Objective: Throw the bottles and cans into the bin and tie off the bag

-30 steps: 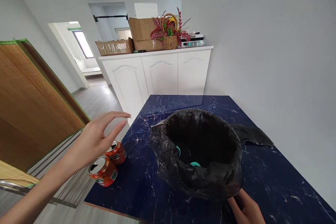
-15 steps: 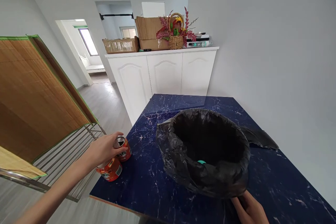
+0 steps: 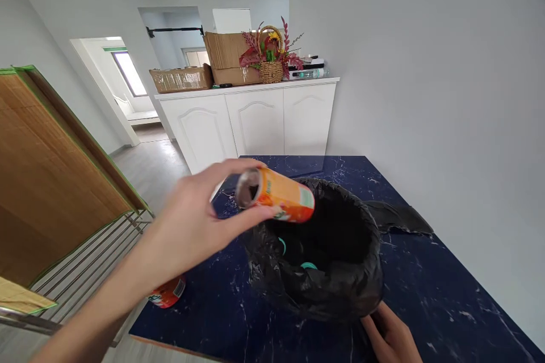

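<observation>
My left hand (image 3: 200, 215) grips an orange soda can (image 3: 287, 195) between thumb and fingers. The can is tilted nearly sideways over the left part of a round bin (image 3: 315, 289) lined with a black plastic bag. Inside the bin, two small teal round things (image 3: 309, 266) show in the dark. My right hand (image 3: 392, 334) is at the near right side of the bin, fingers bent against its lower edge and partly hidden by it. A second orange can (image 3: 168, 292) stands at the table's left edge, partly covered by my left forearm.
The dark blue marbled table (image 3: 443, 300) has a flat black plastic bag (image 3: 398, 218) right of the bin. Behind is a white cabinet (image 3: 259, 125) bearing cardboard boxes (image 3: 183, 79), a flower basket (image 3: 271, 72) and a bottle. A metal rack (image 3: 97, 261) with a bamboo mat (image 3: 55, 170) stands left.
My left hand has lifted one can from the table's left edge and carried it right, tipping it over the bin. A second teal thing now shows inside. The view has shifted slightly.
</observation>
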